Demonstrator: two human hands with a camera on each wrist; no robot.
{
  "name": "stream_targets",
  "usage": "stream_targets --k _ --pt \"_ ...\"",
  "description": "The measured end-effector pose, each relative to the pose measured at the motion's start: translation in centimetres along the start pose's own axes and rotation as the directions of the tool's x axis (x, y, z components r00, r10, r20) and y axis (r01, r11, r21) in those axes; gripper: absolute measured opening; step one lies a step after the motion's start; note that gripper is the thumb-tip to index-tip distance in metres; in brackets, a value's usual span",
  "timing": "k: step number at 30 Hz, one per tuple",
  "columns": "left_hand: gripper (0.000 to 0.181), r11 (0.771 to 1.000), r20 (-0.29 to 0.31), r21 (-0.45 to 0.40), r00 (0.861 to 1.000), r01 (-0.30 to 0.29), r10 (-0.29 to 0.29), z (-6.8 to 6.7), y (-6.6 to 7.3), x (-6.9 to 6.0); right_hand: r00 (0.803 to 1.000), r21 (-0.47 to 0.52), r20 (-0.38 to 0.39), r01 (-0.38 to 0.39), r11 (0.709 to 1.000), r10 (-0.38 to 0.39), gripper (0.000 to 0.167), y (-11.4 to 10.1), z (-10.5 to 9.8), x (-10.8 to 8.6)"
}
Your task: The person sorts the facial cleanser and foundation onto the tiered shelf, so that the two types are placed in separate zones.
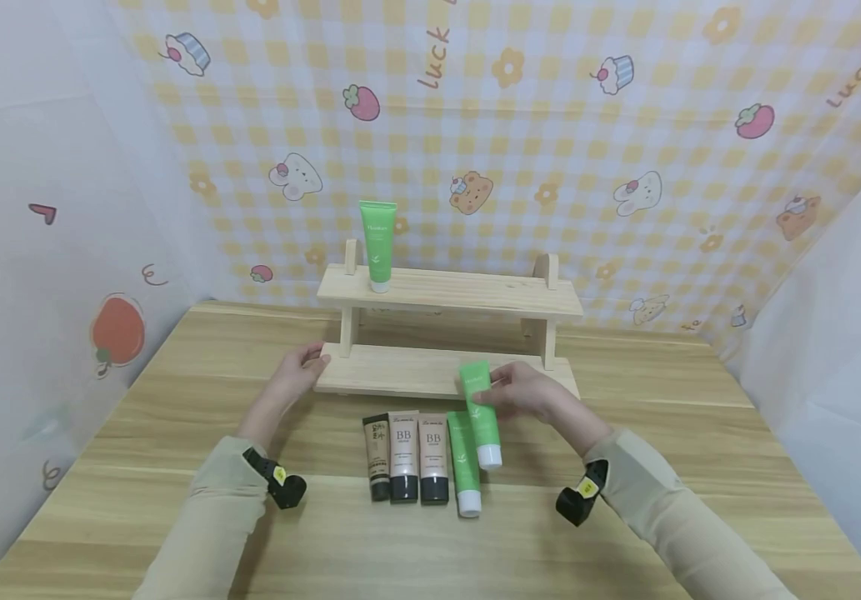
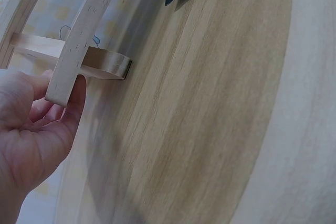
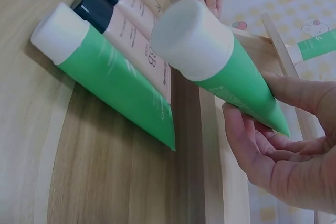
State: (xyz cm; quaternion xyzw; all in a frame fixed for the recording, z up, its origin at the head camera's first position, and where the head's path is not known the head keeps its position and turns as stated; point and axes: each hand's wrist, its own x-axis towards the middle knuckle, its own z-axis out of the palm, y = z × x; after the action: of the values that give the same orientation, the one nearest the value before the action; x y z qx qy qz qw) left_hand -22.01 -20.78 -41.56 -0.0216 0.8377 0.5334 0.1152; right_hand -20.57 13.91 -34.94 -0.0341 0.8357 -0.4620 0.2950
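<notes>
My right hand [image 1: 523, 390] pinches a green tube [image 3: 244, 85] with a white cap between thumb and fingers. The tube is tilted, cap toward me, above the front edge of the lower board. My left hand [image 2: 39, 129] grips the left end of the lower board of a two-tier wooden shelf [image 1: 400, 367], thumb on one side and fingers on the other. A second green tube [image 1: 463, 458] lies on the table below the held one. Another green tube [image 1: 379, 242] stands cap-down on the upper board, toward its left end.
Left of the lying green tube are two pinkish BB cream tubes [image 1: 403, 458] with black caps and a smaller tan tube [image 1: 378, 458], side by side on the wooden table [image 1: 137, 475]. A yellow checked cloth [image 1: 430, 142] hangs behind the shelf.
</notes>
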Motion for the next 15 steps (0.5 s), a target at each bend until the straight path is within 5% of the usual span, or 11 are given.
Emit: stream_targets --k 15 --pt "0.055 1.0 -0.023 -0.018 1.0 0.005 -0.006 0.1 0.1 0.1 0.999 0.058 -0.031 0.014 0.998 -0.012 0.053 -1.2 0.3 0.9"
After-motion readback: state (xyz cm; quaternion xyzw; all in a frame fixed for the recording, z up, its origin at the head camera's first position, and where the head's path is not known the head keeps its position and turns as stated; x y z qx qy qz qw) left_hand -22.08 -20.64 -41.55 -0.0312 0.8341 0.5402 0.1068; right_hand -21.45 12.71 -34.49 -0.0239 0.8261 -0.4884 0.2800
